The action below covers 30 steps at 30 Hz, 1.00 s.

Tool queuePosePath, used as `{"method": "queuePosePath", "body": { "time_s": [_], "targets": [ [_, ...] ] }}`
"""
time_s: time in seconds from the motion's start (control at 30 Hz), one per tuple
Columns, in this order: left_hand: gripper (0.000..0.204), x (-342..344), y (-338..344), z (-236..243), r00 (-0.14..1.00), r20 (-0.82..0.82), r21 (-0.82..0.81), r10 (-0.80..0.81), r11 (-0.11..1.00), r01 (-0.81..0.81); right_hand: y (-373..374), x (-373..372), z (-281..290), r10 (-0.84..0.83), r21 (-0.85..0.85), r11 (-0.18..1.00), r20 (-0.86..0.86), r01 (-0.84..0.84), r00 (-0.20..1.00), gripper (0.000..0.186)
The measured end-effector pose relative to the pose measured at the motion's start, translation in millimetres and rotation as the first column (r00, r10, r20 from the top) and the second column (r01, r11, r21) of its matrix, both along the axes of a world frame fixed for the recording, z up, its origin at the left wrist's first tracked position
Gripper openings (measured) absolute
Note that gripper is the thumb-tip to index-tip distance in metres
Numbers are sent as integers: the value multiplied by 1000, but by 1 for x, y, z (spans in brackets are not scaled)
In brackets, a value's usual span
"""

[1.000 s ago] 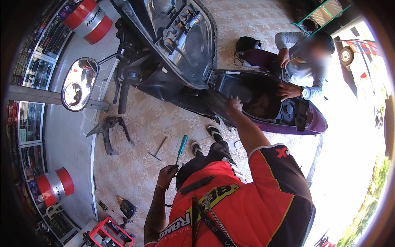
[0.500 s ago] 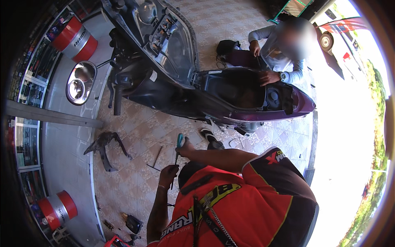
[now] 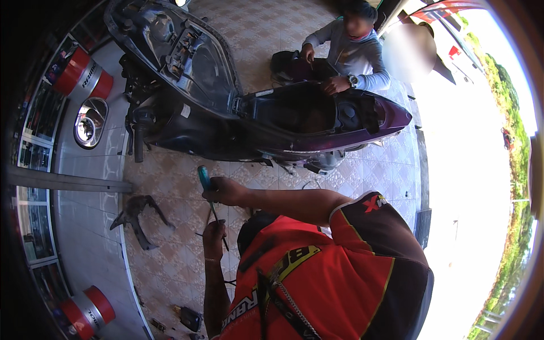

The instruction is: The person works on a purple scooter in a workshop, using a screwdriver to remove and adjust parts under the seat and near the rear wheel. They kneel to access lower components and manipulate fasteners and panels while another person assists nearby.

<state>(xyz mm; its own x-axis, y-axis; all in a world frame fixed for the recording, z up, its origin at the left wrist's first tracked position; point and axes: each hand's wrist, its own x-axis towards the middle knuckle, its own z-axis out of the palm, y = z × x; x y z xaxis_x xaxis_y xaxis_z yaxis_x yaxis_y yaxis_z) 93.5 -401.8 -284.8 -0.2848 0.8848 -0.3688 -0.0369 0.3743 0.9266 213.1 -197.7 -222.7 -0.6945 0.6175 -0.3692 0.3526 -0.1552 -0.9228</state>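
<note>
A screwdriver point(image 3: 203, 177) with a teal handle and a long dark shaft is held in front of my body, over the floor. My right hand point(image 3: 225, 191) is closed around it where the handle meets the shaft. Lower down, my left hand point(image 3: 214, 232) has its fingers closed on the shaft, whose tip sticks out past them. Beyond my hands stands a dark purple scooter point(image 3: 226, 136) with its seat point(image 3: 175, 51) raised and the storage well under it exposed.
Across the scooter a co-worker point(image 3: 354, 54) in a grey top rests a hand at the open well. A loose dark body panel point(image 3: 141, 218) lies on the tiled floor at left. Red and white drums point(image 3: 88, 311) and glass display cases line the left side.
The screwdriver and both my hands have shifted to the left in view, the right hand also upward. The scooter appears further left, and the co-worker's head is raised.
</note>
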Motion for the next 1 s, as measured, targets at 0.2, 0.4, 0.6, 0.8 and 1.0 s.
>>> {"method": "queuePosePath", "body": {
  "time_s": [0.2,0.4,0.6,0.8,1.0],
  "targets": [
    [29,37,3,27,994,-108,33,-11,999,15,-7,53,40,43,185,983,-104,-23,994,40],
    [28,91,2,32,992,-65,-36,-110,994,108,-13,134,40,41,203,979,-86,-22,995,40],
    [22,125,18,25,971,26,-53,-237,970,238,-2,211,33,61,252,964,85,-81,995,40],
    [22,119,41,13,947,104,-75,-303,947,311,27,247,-8,126,460,841,346,-286,930,46],
    [24,85,57,-11,906,131,-176,-402,890,420,92,262,-65,27,238,876,844,-420,535,52]
  ]
}}
